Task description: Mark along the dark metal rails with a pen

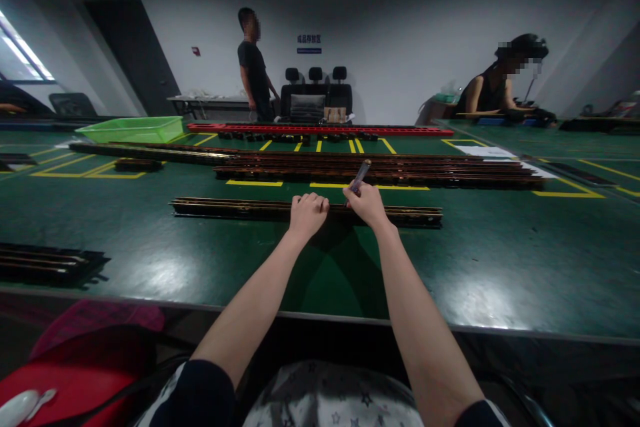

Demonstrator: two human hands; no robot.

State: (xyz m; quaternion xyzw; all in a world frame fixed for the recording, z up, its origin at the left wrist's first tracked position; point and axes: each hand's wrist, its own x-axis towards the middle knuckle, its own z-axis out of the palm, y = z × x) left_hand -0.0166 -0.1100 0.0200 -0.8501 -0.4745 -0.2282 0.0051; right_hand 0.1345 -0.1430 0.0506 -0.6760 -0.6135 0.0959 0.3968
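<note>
bench (475, 260): glossy green top with yellow lines, spreading out on both sides of the fingers. room: pale wall (200, 77) well ahead of the fingers, dark door (133, 57) ahead and left, seats (316, 97) straight ahead past the bench. one person (255, 73) stands near the seats; another person (487, 90) sits far right.

dark bar (235, 209) lies crosswise under the fingers, reaching past them both ways. left hand (309, 215): fingers curled down on the bar; cannot tell if they grip it. right hand (369, 203): fingers closed round a pen-like stick (360, 177), tilted, over the bar.

just beyond the fingers, bar stack (450, 172) blocks the way forward; past it, red rail (410, 131). green bin (135, 129) far left, paper (483, 152) right.
</note>
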